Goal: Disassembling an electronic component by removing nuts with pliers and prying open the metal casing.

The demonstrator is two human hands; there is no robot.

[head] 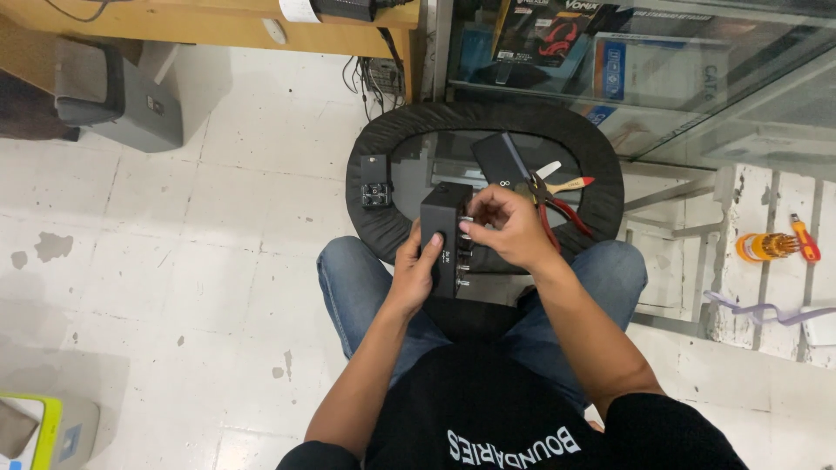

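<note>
Black box [444, 235] sits at the centre of the frame, held over the person's knees at the near edge of a round padded stool [601, 174] that serves as the bench. Its long axis runs up and down the frame, with a row of small metal fittings along its right face.

Left hand [416, 265] wraps the box from the lower left, thumb lying on the top face and fingers closed round the far side, so that grip is clamped on the box. Right hand [509, 228] comes in from the right and is the nearer one to the fittings: its fingertips are pinched together on one of them near the upper end of the row (whether a small tool is in the pinch I cannot tell).

Just beyond the box, toward the upper right, lie a flat black device [498, 158], red-handled pliers [557, 213] and a small brush [570, 184]; a small black module [375, 181] rests on the stool's left rim. Well apart at the right edge, a screwdriver set [766, 246] lies on a white slatted surface.
</note>
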